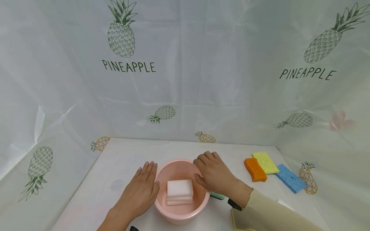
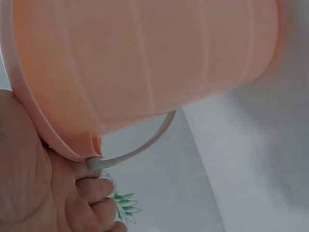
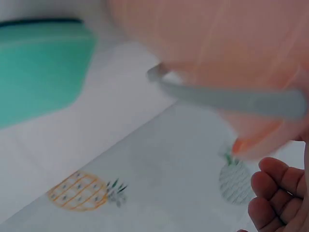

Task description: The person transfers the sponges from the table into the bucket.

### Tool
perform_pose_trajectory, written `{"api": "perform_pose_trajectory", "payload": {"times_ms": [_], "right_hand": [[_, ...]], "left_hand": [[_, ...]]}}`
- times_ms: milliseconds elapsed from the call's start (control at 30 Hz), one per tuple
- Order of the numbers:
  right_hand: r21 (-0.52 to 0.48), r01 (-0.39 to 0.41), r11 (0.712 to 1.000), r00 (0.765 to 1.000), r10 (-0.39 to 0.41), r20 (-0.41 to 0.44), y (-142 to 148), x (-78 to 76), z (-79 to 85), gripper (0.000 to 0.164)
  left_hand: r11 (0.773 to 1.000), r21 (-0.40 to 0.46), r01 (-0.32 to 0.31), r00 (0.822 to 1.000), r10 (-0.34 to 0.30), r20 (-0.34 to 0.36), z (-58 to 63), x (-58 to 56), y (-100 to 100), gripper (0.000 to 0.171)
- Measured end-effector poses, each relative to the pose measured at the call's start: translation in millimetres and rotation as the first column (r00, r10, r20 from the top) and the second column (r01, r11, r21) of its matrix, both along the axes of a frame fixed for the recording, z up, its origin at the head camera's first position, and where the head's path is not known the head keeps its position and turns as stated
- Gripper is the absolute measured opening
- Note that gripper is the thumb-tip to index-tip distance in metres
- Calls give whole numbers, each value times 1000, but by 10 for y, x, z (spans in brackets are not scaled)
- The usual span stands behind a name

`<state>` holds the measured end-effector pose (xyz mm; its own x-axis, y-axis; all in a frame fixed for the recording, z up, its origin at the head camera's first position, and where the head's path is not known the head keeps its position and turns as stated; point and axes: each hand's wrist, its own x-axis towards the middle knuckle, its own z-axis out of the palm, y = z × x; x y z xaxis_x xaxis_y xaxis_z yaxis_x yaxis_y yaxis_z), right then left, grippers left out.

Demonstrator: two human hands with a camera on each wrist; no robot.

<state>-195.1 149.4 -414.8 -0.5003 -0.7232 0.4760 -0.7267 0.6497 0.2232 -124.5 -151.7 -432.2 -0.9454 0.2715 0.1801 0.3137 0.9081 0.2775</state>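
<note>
A pink bucket (image 1: 180,216) stands upright on the white table. White foam blocks (image 1: 180,188) lie stacked inside it. My left hand (image 1: 140,191) lies against the bucket's left side with fingers fairly straight, and its palm touches the rim in the left wrist view. Over the right rim rests my right hand (image 1: 212,171). In the right wrist view its fingers (image 3: 277,193) hang loosely curled beside the rim. The bucket's grey handle (image 2: 140,151) hangs down on the outer side, apart from any grip.
Right of the bucket lie an orange sponge (image 1: 255,170), a yellow sponge (image 1: 265,163) and a blue sponge (image 1: 290,178). A green sponge (image 1: 217,195) is partly hidden by my right arm. Behind the table hangs a pineapple-print sheet (image 1: 202,89).
</note>
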Motion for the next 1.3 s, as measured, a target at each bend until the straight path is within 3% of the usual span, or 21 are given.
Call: {"api": "perform_pose_trajectory", "payload": {"times_ms": [200,333,567,767,967,1300], "right_hand": [[-36,146,989,989,-146,20,533,-21,29,33],[-48,198,979,980,-199,-7,981,-15,-8,34],[40,222,974,974,-219,-63,1687,88,-150,39],[176,260,949,964,-266,7,2076,276,-280,55],[298,228,927,968,-248,30,2411,424,-425,65],[438,215,873,962,-266,59,2941,584,-605,63]], "left_hand": [[1000,-6,14,1000,-14,-12,6,3,5,61],[1000,-7,23,1000,-23,-4,11,6,6,62],[999,4,34,999,-34,32,24,8,2,62],[999,12,34,999,-34,39,25,3,-2,62],[999,19,35,999,-35,27,25,5,3,61],[999,14,36,999,-36,-10,0,-1,7,61]]}}
